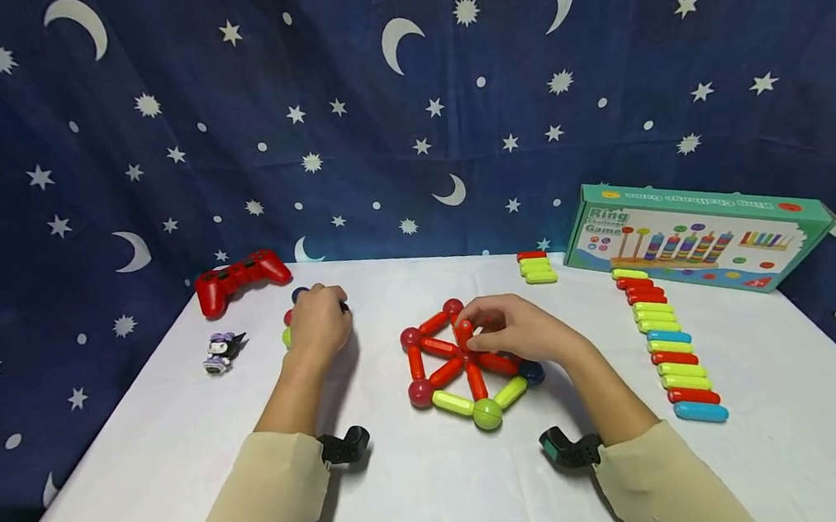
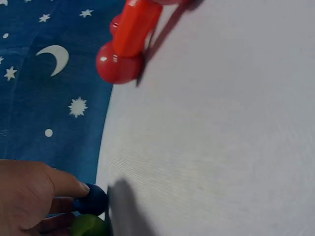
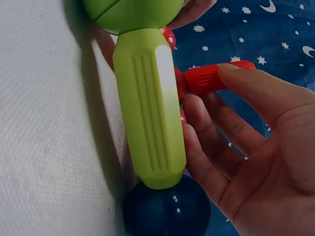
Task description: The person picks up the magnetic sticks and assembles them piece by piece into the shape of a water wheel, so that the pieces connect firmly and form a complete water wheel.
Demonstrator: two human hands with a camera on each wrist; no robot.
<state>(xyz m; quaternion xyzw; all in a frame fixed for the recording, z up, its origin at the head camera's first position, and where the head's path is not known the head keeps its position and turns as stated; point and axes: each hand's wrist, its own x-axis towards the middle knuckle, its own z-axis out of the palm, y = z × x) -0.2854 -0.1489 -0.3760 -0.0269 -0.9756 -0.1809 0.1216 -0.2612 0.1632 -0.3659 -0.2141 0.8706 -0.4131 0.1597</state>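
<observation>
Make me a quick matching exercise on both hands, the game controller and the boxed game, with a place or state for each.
1. Right hand
2. Red game controller
3. Left hand
4. Ring Challenge Game box

A. Gripping a dark blue ball
B. At the back right
C. Pinching a red rod
D. Behind the figurine

Pairs: 1-C, 2-D, 3-A, 4-B

Plain beige sleeves (image 1: 260, 507), black rounded wrist cameras (image 1: 348, 445), small teal-green patch (image 1: 551, 449) on the right one
</observation>
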